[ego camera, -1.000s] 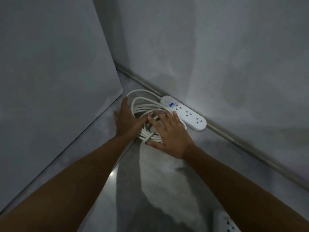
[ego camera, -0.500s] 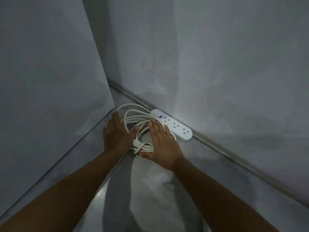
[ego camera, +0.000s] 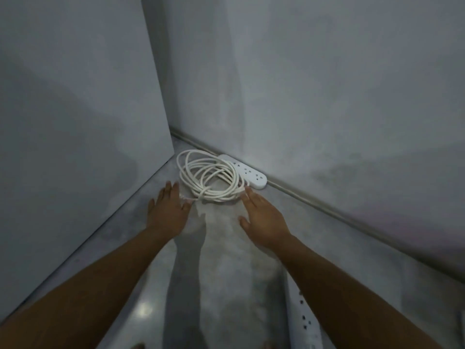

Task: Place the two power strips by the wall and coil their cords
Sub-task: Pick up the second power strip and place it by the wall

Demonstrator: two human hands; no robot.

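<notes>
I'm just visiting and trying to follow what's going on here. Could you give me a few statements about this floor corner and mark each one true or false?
1. A white power strip lies along the foot of the wall. True.
2. Its cord is stretched out straight. False: it lies coiled in loops on the floor.
3. The left hand grips the cord. False: its fingers are straight, at the coil's edge.
4. The right hand is open and holds nothing. True.
5. A second power strip lies near the bottom edge, partly hidden by the right forearm. True.
</notes>
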